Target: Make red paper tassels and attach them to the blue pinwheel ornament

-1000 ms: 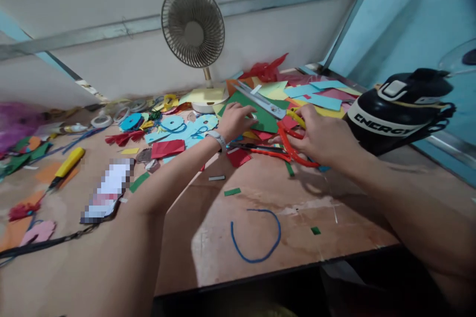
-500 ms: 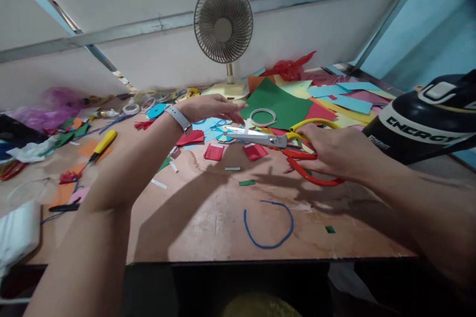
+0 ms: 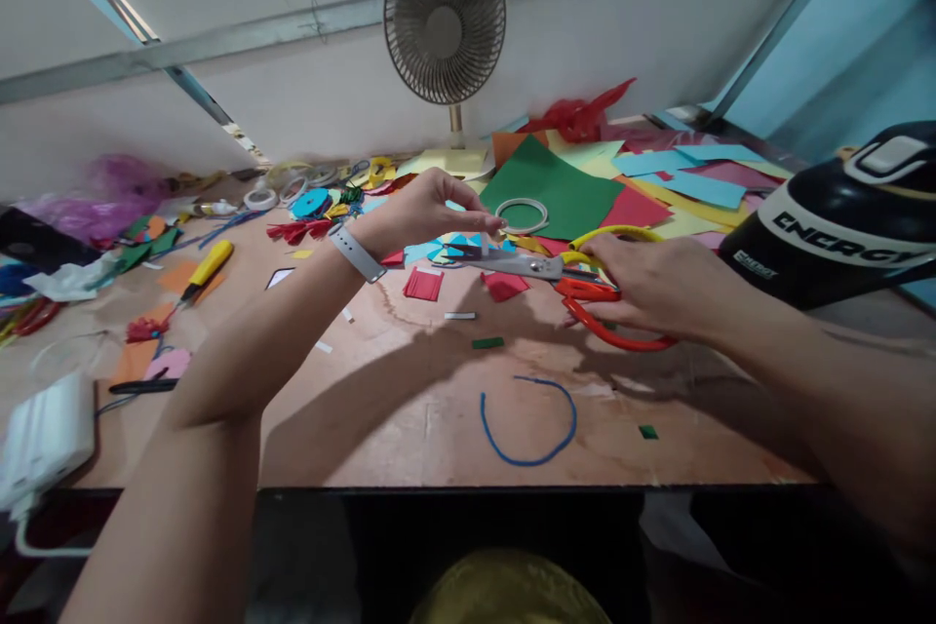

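Note:
My right hand [image 3: 633, 278] is wrapped around the handles of a pair of scissors [image 3: 541, 265], one yellow and one red. The metal blades point left, above the tabletop. My left hand [image 3: 446, 210], with a pale band on its wrist, is closed in a pinch just above the blades. A narrow white tape strip [image 3: 484, 240] shows below its fingertips, close to the blades. Right by the fingertips is a thin pale tape roll [image 3: 545, 214], seen against a green paper sheet [image 3: 566, 180]; whether it is held or lying there, I cannot tell.
Red paper pieces [image 3: 422, 284], a blue cord [image 3: 530, 461] and small scraps lie in front. A yellow-handled tool [image 3: 209, 268] and white power adapter [image 3: 48, 439] are leftward. A fan [image 3: 444, 29] stands behind; a black bottle [image 3: 811, 234] stands at right.
My left hand has moved slightly right, its fingers drawn together beside the tape roll. The scissors stay in my right hand, their blades looking closer together. The view has tilted down a little.

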`<move>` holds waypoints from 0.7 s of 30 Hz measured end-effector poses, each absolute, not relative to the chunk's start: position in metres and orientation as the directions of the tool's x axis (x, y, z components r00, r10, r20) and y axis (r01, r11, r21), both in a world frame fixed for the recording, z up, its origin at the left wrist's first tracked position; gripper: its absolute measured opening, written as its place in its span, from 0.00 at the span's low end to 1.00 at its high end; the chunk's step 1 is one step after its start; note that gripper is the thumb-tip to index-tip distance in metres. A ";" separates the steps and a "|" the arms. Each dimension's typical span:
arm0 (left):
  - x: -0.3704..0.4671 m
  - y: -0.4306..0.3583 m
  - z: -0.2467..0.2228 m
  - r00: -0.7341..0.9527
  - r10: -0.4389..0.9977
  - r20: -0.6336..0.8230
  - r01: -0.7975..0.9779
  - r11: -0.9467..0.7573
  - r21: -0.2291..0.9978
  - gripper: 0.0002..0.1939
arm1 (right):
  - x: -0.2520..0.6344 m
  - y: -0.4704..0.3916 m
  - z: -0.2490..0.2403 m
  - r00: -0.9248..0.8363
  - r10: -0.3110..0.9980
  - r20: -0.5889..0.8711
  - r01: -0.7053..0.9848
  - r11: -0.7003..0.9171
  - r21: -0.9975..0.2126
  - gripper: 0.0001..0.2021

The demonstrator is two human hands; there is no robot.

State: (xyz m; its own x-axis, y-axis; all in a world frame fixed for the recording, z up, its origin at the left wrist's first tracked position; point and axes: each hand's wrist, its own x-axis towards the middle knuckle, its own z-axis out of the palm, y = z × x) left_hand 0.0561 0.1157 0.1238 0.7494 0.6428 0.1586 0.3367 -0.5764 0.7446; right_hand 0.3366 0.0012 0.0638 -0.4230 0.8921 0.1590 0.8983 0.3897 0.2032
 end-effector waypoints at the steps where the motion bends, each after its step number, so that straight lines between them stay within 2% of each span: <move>1: 0.057 0.110 0.126 0.733 0.644 0.220 0.311 -0.604 0.734 0.17 | 0.337 0.002 0.062 -0.421 0.893 0.162 0.899 0.385 0.209 0.28; 5: 0.055 0.092 0.138 0.572 0.675 0.465 0.184 -0.659 0.730 0.14 | 0.343 0.009 0.060 -0.378 0.917 0.129 0.917 0.352 0.188 0.27; 8: 0.046 0.088 0.135 0.368 0.726 0.581 0.067 -0.643 0.763 0.12 | 0.352 0.020 0.063 -0.206 0.968 0.144 0.978 0.198 0.069 0.26; 10: 0.040 0.086 0.122 0.302 0.802 0.516 0.029 -0.548 0.836 0.16 | 0.360 0.029 0.065 -0.021 0.987 0.161 0.999 0.028 -0.040 0.29; 12: 0.034 0.077 0.105 0.311 0.879 0.363 0.005 -0.383 0.924 0.22 | 0.370 0.038 0.064 0.136 0.980 0.146 0.985 -0.117 -0.129 0.31; 15: 0.028 0.052 0.080 0.379 0.910 0.169 0.028 -0.194 0.981 0.28 | 0.390 0.051 0.051 0.225 0.965 0.135 0.958 -0.194 -0.210 0.24; 18: 0.024 0.026 0.062 0.465 0.882 0.081 -0.027 -0.077 0.997 0.31 | 0.413 0.062 0.033 0.173 0.973 0.152 0.961 -0.134 -0.240 0.27; 21: 0.020 0.011 0.052 0.543 0.838 0.048 -0.105 0.011 0.994 0.31 | 0.422 0.061 0.029 -0.022 0.968 0.249 0.942 0.104 -0.320 0.29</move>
State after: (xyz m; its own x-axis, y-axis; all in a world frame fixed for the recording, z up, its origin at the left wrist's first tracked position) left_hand 0.0202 0.0107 0.0521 0.5431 0.8383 0.0483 -0.1050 0.0107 0.9944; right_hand 0.4221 0.0609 0.0287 -0.0220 0.9682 0.2491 0.9418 0.1037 -0.3199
